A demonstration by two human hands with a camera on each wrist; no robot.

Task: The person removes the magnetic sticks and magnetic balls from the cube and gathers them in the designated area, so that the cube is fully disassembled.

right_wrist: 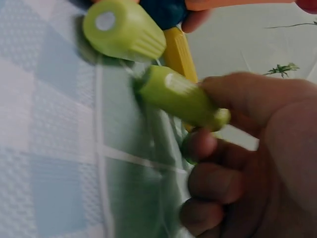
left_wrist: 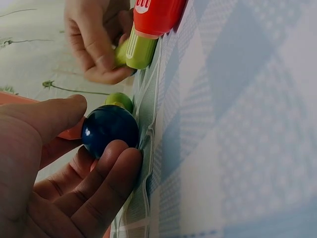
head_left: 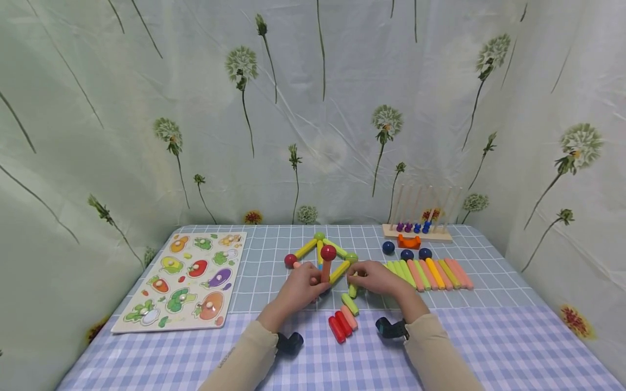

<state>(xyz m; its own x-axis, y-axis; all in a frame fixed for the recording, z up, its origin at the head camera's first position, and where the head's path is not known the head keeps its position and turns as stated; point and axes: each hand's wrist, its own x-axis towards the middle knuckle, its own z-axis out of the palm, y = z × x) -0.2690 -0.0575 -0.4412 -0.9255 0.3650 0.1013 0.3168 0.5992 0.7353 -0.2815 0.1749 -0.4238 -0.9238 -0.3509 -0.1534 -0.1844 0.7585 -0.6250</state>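
Observation:
My left hand (head_left: pixel 302 283) holds a dark blue ball (left_wrist: pixel 110 131) at the near corner of a ball-and-stick frame, thumb and fingers round it. From that corner an orange stick (head_left: pixel 326 270) stands upright, topped by a red ball (head_left: pixel 328 252). Yellow sticks (head_left: pixel 306 248) and green balls (head_left: pixel 351 258) form the frame's far and right sides, and another red ball (head_left: pixel 290 260) marks its left corner. Just to the right, my right hand (head_left: pixel 377 277) pinches a short green stick (right_wrist: pixel 176 94) between thumb and index finger, its other fingers curled.
Loose short sticks lie in front: a green one (head_left: pixel 349 304), a pink one (head_left: pixel 349 317) and red ones (head_left: pixel 336 329). A row of long sticks (head_left: pixel 430 274), blue balls (head_left: pixel 388 247), an orange curved block (head_left: pixel 408 242) and a peg rack (head_left: pixel 442 235) sit right. A vegetable puzzle board (head_left: pixel 188 277) lies left.

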